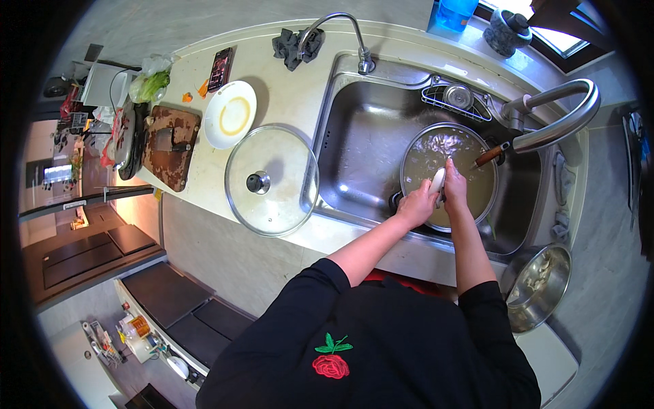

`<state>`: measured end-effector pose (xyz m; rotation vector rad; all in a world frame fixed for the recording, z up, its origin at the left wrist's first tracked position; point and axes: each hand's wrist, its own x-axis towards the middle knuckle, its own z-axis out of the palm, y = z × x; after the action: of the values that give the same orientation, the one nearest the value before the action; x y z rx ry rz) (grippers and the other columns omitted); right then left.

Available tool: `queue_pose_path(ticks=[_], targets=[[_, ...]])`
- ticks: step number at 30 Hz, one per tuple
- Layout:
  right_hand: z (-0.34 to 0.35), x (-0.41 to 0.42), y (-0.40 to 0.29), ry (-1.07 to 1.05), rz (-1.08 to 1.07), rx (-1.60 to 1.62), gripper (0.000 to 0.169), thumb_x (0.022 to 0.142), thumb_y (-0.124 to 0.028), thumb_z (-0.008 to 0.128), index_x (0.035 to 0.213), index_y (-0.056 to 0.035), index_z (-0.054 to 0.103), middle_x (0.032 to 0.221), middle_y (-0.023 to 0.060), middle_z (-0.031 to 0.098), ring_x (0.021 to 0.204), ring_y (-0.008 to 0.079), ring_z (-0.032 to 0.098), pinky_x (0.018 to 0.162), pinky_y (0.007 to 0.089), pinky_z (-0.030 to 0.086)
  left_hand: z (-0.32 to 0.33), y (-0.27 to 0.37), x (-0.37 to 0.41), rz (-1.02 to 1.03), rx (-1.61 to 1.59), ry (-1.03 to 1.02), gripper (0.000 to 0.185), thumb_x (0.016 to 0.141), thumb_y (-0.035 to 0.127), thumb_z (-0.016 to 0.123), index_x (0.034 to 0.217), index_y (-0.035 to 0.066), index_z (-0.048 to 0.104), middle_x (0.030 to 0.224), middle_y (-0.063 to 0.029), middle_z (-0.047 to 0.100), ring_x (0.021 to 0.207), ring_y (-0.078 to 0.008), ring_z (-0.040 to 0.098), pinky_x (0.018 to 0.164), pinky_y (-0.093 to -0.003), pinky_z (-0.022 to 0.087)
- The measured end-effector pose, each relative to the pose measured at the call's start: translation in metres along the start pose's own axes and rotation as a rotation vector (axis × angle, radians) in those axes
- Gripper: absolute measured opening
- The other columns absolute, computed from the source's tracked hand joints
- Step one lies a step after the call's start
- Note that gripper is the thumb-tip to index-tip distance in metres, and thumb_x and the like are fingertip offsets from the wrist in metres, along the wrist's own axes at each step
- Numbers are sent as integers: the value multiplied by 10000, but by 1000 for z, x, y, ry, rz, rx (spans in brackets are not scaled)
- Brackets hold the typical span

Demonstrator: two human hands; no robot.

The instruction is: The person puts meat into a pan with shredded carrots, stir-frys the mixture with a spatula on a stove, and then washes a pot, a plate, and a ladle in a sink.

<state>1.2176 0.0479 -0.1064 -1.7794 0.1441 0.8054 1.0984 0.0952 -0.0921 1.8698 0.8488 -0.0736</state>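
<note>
Both hands are over a wide metal pot [472, 202] of cloudy water, which stands in the right part of the steel sink [357, 153]. My left hand [416, 204] grips a small, smooth white object [438, 180], too covered by fingers to name surely. Against its other side, my right hand [454, 188] is closed, also holding it. A utensil with a brown wooden handle [490, 155] leans on the pot's right rim, its lower end under the water. The pot's dark side handle [394, 201] shows just left of my left hand.
A curved faucet [559, 133] reaches over the pot's right side. Left of the sink lie a glass lid [286, 204], a white plate [244, 95], a phone [220, 70] and a cutting board [176, 120] with a cleaver [164, 139]. A steel basin [557, 291] holding pale pieces stands at right.
</note>
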Motion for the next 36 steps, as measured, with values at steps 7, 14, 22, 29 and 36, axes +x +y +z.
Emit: queue_pose_path(ticks=[7,14,22,29,36], targets=[[-34,46,52,212,-271,-666,491,894,-444,520,1000,27,613,967,260,628,907,447,589,803,484,460,24,-28,31,-187,-251,40,246,901,236,516,970,0,528,778,-189,612,614,-361,604,574,-472,482],[-50,51,102,-244,-250,-372,336,814,-133,562,1141,-74,609,1151,179,598,1041,360,587,910,407,458,17,-13,49,-725,-729,-333,169,886,97,422,835,-11,540,702,-95,518,485,-201,515,442,-326,547],[-36,2,18,-415,-670,-825,438,824,-83,612,1247,-198,600,1226,176,554,1072,292,575,923,336,459,4,-15,31,-505,-640,-561,129,913,181,433,800,136,476,600,29,407,459,-94,369,380,-263,302],[-50,-3,-41,-743,-409,-1121,443,729,-258,764,1154,-214,650,990,101,679,916,268,646,787,351,495,-26,-6,10,-481,-745,-635,116,940,206,470,839,155,446,609,73,368,447,-52,341,367,-236,318],[-53,10,-14,-525,-474,-491,279,779,-234,745,1005,-84,680,843,76,700,742,171,668,657,318,515,-42,6,9,-363,-778,-591,188,968,230,454,1072,98,539,601,64,370,434,-48,328,360,-232,316]])
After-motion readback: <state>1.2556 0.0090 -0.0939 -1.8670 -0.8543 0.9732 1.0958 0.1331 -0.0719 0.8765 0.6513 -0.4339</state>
